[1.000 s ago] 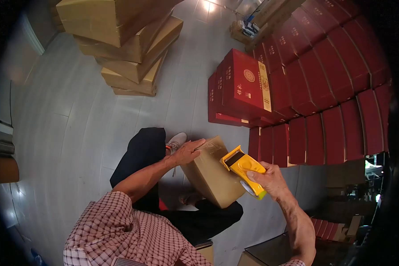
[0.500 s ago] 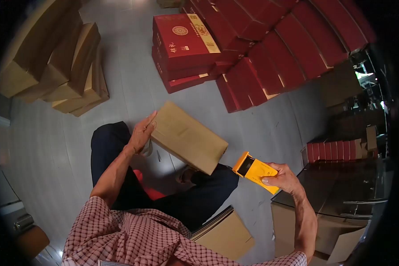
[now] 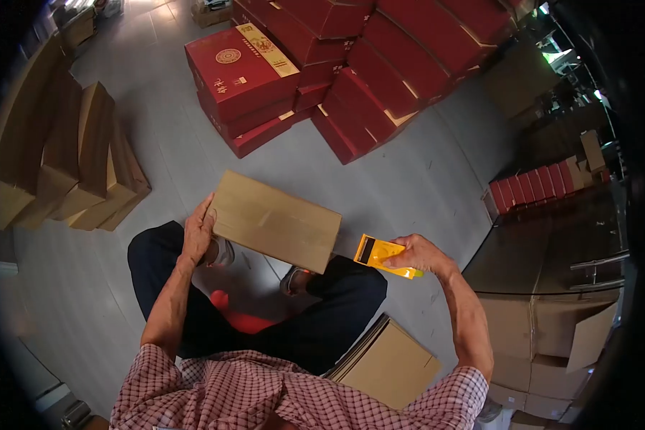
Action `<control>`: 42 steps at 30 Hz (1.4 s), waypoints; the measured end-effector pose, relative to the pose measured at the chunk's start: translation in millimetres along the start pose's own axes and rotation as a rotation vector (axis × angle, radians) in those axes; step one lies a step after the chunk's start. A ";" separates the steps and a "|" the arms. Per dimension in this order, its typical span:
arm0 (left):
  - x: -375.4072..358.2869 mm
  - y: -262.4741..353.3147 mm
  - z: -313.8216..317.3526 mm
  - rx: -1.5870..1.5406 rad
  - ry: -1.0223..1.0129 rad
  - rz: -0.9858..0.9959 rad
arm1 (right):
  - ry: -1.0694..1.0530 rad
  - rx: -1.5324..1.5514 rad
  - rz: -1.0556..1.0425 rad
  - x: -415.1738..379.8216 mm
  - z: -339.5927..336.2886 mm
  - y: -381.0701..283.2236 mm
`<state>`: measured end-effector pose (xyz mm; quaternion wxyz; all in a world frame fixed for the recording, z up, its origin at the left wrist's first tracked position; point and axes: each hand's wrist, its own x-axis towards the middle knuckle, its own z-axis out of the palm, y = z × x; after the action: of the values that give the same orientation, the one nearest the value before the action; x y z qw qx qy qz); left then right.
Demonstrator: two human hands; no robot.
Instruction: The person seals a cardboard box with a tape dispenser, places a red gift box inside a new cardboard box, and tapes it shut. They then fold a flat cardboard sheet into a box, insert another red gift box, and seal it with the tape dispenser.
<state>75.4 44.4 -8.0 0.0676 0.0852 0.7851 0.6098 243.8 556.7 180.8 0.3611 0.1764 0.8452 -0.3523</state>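
A closed brown cardboard box (image 3: pixel 276 221) is held above my lap, tilted, by my left hand (image 3: pixel 199 226), whose fingers grip its left end. My right hand (image 3: pixel 419 258) is wrapped round a yellow tool (image 3: pixel 381 254) with a dark strip at its left end. The tool is just right of the box's right end, with a small gap between them. The far side of my left hand's grip is hidden by the box.
Red printed boxes (image 3: pixel 244 68) are stacked in front, and brown cartons (image 3: pixel 64 158) at the left. Flat cardboard sheets (image 3: pixel 390 365) lie by my right knee. A dark glossy surface (image 3: pixel 552 247) and open cartons (image 3: pixel 502 322) stand at the right.
The view has turned right. The yellow tool has come nearer the box's right end and is held more level; the box is tilted less. Both hands keep their grips.
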 end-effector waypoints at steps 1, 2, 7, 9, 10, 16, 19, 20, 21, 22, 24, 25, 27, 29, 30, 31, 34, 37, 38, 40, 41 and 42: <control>-0.1 -4.6 0.9 -0.002 -0.001 0.016 | 0.004 -0.028 0.006 1.5 2.2 0.7; 0.2 -8.6 2.5 -0.016 -0.004 0.016 | 0.006 -0.057 0.008 3.4 3.5 0.3; 0.8 -20.1 4.0 -0.128 -0.007 -0.047 | 0.046 -0.141 0.038 14.0 14.4 -7.0; 1.4 -19.8 3.0 -0.182 -0.013 -0.043 | 0.058 -0.148 0.039 18.1 19.2 -10.9; 1.7 -19.3 5.2 -0.212 -0.019 -0.042 | 0.068 -0.178 0.043 18.0 21.0 -12.9; 6.1 -17.3 2.7 -0.062 -0.001 0.028 | 0.048 -0.428 0.016 67.7 40.2 -48.3; 11.0 4.4 -2.0 0.099 -0.023 0.033 | -0.008 -0.564 0.029 116.6 82.4 -48.3; 15.8 -15.6 -10.3 0.142 -0.043 0.044 | 0.004 -0.508 0.026 129.7 76.7 -37.1; 19.4 -11.9 -6.1 0.137 -0.046 0.036 | 0.005 -0.452 0.024 140.9 73.7 -23.5; 16.0 -6.6 -6.6 0.143 -0.054 0.013 | -0.009 -0.386 0.022 150.5 80.2 -7.6; 13.1 5.1 -4.2 0.190 -0.051 0.007 | 0.006 -0.250 0.091 167.6 79.3 40.9; 8.9 12.2 -1.5 0.234 -0.040 0.020 | 0.021 -0.179 0.146 182.4 84.6 73.0; 11.5 27.5 7.6 0.306 -0.038 0.061 | 0.099 -0.026 0.092 202.7 113.9 151.0; 8.5 40.4 10.1 0.383 -0.081 0.085 | 0.270 0.215 0.092 189.6 191.5 209.3; 7.6 45.7 11.2 0.452 -0.104 0.040 | 0.403 0.334 0.106 187.0 240.4 239.8; 6.2 49.1 14.4 0.445 -0.094 0.064 | 0.461 0.266 0.252 178.1 289.5 244.6; 4.6 56.0 19.8 0.471 -0.072 0.043 | 0.568 0.189 0.646 163.9 390.9 227.6; 14.8 56.0 20.7 0.564 -0.021 -0.062 | 0.901 0.039 0.655 181.6 496.7 235.7; 21.8 43.2 19.7 0.594 0.007 -0.027 | 0.817 0.177 0.721 188.9 518.4 241.1; 25.6 34.9 15.8 0.635 0.034 -0.013 | 0.804 0.387 0.695 191.2 566.4 245.1; 29.6 36.3 19.1 0.635 0.039 -0.027 | 0.894 0.457 0.600 196.5 590.4 252.4; 31.3 32.3 19.1 0.632 0.045 -0.042 | 0.982 0.521 0.503 197.1 608.1 257.0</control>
<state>50.5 77.0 18.5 0.0332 0.0722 0.9386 0.3356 548.1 302.9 -382.9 -0.0538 0.5952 0.7312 -0.3289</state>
